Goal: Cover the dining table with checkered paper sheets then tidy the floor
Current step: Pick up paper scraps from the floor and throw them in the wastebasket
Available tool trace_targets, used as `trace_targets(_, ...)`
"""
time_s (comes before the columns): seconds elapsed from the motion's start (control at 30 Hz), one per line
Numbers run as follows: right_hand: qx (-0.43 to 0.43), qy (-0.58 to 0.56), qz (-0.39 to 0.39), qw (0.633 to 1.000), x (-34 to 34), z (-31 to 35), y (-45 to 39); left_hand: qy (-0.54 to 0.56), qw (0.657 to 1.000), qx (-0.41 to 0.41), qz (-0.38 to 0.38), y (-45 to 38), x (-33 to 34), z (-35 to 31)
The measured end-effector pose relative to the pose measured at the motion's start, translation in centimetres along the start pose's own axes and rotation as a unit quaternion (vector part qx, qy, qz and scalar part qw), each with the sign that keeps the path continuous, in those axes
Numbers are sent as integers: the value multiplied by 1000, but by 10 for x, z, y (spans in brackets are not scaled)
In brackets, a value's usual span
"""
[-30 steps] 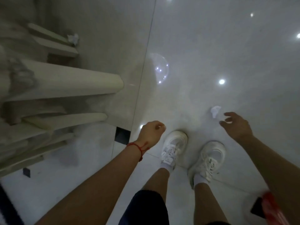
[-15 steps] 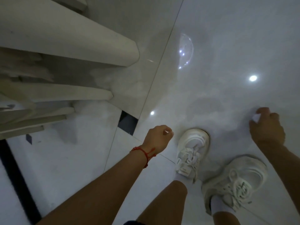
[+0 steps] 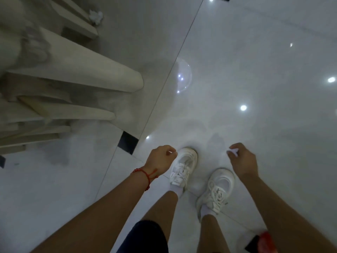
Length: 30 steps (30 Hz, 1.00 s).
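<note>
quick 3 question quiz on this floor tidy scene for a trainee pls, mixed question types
1. True or false: the right hand holds a white paper scrap.
2. Where does another crumpled scrap still lie?
A. between the shoes
B. far left, by the furniture legs
C. on the black tile inset
3. Fill in: the left hand, with a red cord at its wrist, is ____ into a loose fist.

Key: 1 true; 2 B; 3 curled. What, if anything, the left hand holds cannot be seen.
</note>
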State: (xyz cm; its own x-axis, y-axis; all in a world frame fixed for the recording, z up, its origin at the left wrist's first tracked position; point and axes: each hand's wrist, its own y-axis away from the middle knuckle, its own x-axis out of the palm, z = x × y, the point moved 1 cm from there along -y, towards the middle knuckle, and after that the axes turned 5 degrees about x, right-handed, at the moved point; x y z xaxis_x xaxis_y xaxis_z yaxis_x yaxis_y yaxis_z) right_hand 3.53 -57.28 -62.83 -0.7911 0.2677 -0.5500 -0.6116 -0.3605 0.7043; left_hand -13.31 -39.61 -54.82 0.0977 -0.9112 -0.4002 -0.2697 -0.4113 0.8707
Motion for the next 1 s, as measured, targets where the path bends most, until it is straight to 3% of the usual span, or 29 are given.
trace_targets(0.3, -6, -16, -9, 1000, -113, 53, 101, -7, 998, 68, -6, 117, -46, -67)
trace_targets(0.63, 57, -178, -57, 981, -221, 125, 212, 5, 997, 64, -40, 248, -106, -94)
trace_targets(0.83, 67, -220, -55, 972, -282, 149, 268, 39, 992, 99, -73, 311, -133, -124)
trace_targets(1.0, 79, -236, -62, 966, -313, 154, 300, 131, 981, 103, -102, 341, -152, -137)
